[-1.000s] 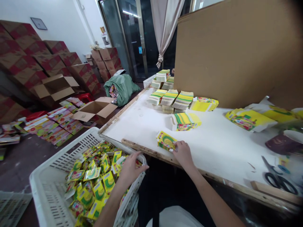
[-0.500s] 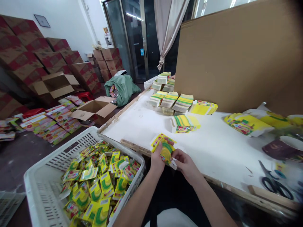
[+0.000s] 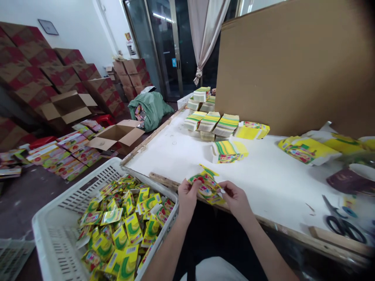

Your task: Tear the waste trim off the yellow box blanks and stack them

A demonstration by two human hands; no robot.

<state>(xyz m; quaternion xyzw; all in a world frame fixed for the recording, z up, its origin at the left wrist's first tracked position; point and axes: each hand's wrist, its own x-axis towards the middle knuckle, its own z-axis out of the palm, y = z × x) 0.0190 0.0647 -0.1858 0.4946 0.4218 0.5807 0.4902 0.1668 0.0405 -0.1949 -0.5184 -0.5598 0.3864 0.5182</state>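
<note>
My left hand (image 3: 187, 197) and my right hand (image 3: 236, 199) both grip a small bunch of yellow-green packets (image 3: 206, 185), held just above the table's near edge (image 3: 263, 220). The left fingers pinch the bunch's left side, the right fingers its right side. A white plastic crate (image 3: 55, 218) full of several loose packets of the same kind (image 3: 123, 230) sits low at my left. On the white tabletop (image 3: 263, 179), stacks of bundled packets (image 3: 211, 121) stand further back, with one loose bundle (image 3: 227, 151) in front of them.
Black scissors (image 3: 345, 226) lie at the table's right front by a wooden strip (image 3: 336, 238). A large cardboard sheet (image 3: 293, 66) stands behind the table. More yellow packs (image 3: 307, 150) and a dark bowl (image 3: 348, 179) lie right. Open cartons (image 3: 117, 134), stacked boxes (image 3: 38, 78) and a green bag (image 3: 149, 107) fill the floor left.
My left hand left the crate and joined the right hand on the packets. The bunch was lifted off the tabletop and is now turned and held between both hands.
</note>
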